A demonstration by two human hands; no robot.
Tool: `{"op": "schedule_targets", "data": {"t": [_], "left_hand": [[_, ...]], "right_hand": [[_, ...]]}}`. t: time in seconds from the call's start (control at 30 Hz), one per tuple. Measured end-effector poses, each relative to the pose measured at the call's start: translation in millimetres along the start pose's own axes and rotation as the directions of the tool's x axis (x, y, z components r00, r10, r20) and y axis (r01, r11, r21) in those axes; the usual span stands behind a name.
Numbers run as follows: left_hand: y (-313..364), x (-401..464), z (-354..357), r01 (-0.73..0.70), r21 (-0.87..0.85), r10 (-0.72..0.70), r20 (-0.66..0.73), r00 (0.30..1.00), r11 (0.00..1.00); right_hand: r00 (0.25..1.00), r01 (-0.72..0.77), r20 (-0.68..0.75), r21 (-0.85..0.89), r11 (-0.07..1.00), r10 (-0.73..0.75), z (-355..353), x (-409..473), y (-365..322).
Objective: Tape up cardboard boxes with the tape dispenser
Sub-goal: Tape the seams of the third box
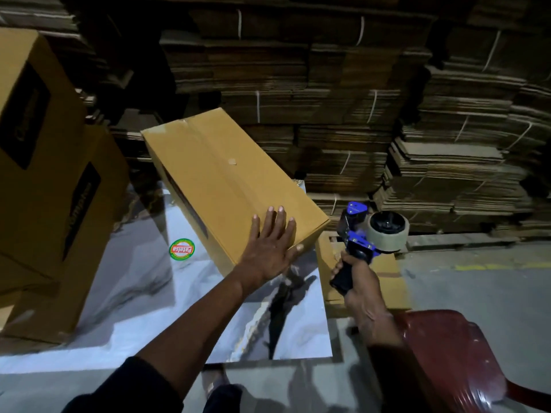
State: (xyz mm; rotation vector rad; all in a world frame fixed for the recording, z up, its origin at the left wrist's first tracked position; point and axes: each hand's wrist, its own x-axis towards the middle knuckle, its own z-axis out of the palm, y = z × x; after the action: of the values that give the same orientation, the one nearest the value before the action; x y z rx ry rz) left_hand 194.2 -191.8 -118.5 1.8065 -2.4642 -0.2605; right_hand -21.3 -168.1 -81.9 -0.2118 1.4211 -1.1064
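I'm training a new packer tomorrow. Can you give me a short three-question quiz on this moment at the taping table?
1. True or false: the left hand lies flat on the box.
2. Which hand has a grip on the tape dispenser? A) left B) right C) neither
3. Fill in: the round sticker lies on the ____ sheet, left of the box.

Key: 1 true; 2 B; 3 white.
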Motion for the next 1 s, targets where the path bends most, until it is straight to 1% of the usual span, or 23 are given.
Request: {"op": "schedule_targets", "data": {"t": [0.07, 0.13, 0.2, 0.3, 0.37, 0.43, 0.5, 0.6, 0.67, 0.77, 0.87, 1.0], "left_hand": [[-3, 24, -11, -0.089, -0.136, 0.096, 0.043, 0.994, 0.987], [-10, 55, -18, -0.173, -0.184, 0.183, 0.040, 0.982, 0.968], [-21, 85, -22, -0.240, -0.147, 0.246, 0.029, 0.969, 0.960], [-35, 132, -30, -0.316, -0.030, 0.317, 0.004, 0.949, 0.948], [-43, 154, -38, -0.299, 0.024, 0.298, 0.025, 0.954, 0.954], [-52, 165, -44, -0.248, 0.043, 0.247, 0.044, 0.968, 0.968], [-58, 169, -44, -0.226, 0.078, 0.226, 0.011, 0.974, 0.971], [-59, 168, -40, -0.229, 0.144, 0.239, -0.059, 0.969, 0.963], [-57, 168, -37, -0.231, 0.184, 0.247, -0.067, 0.967, 0.955], [-55, 169, -39, -0.225, 0.231, 0.238, -0.026, 0.971, 0.947], [-49, 167, -41, -0.206, 0.242, 0.212, -0.002, 0.977, 0.948], [-42, 157, -42, -0.120, 0.268, 0.125, -0.002, 0.992, 0.956]], "right_hand": [[1.000, 0.018, -0.007, -0.012, 1.000, -0.018, 9, 4, -15], [0.999, 0.030, -0.018, -0.028, 0.999, -0.030, 19, 9, -27], [0.999, 0.039, -0.037, -0.047, 0.998, -0.040, 26, 16, -33], [0.997, 0.059, -0.040, -0.040, 0.997, -0.061, 34, 26, -37], [0.995, 0.079, -0.049, -0.036, 0.996, -0.081, 41, 31, -34], [0.990, 0.132, -0.052, -0.031, 0.991, -0.134, 51, 35, -27], [0.981, 0.180, -0.061, -0.033, 0.983, -0.182, 62, 38, -19], [0.969, 0.228, -0.085, -0.061, 0.972, -0.233, 78, 47, -6], [0.961, 0.241, -0.112, -0.107, 0.965, -0.253, 86, 54, 2], [0.952, 0.245, -0.153, -0.143, 0.959, -0.266, 87, 63, 10], [0.950, 0.231, -0.176, -0.151, 0.961, -0.256, 83, 70, 11], [0.950, 0.255, -0.132, -0.196, 0.947, -0.284, 77, 70, 3]]}}
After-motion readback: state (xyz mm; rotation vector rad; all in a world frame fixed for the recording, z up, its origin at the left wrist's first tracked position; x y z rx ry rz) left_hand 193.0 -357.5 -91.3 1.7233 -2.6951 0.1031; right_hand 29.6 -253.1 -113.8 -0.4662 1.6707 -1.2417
